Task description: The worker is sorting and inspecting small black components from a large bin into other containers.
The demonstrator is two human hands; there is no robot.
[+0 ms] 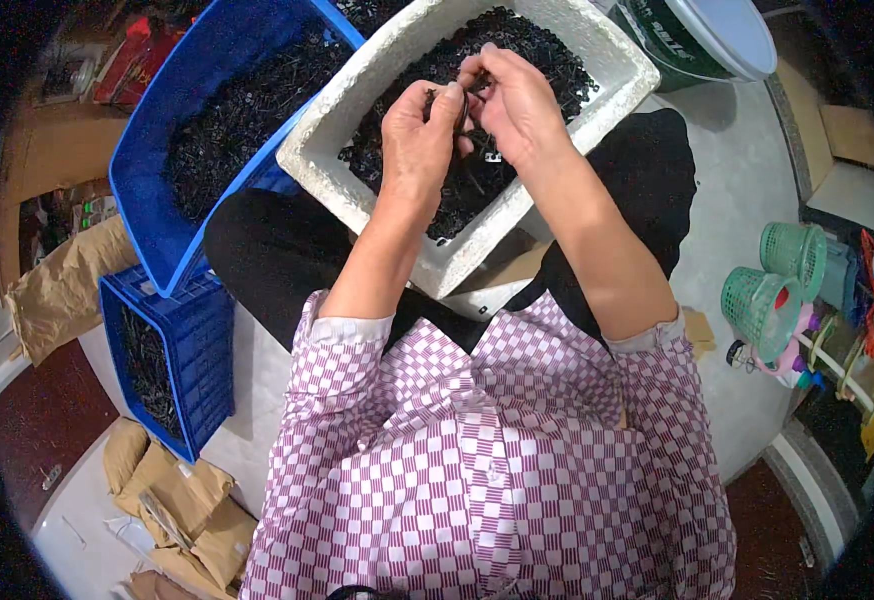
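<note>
At upper centre, the left hand (421, 140) and right hand (515, 108) pinched dark parts (464, 112) between fingers; slackness risked dropping them.

Left grip (416, 155) and right grip (519, 110) mask most of the dark pieces (463, 112) between them, too small to identify, as the upper edge crops the larger blue crate (147, 170) and green bucket (662, 40), the lower edge the checked shirt (387, 500)

Left hand (418, 148), right hand (517, 108) over box (325, 172)
</note>
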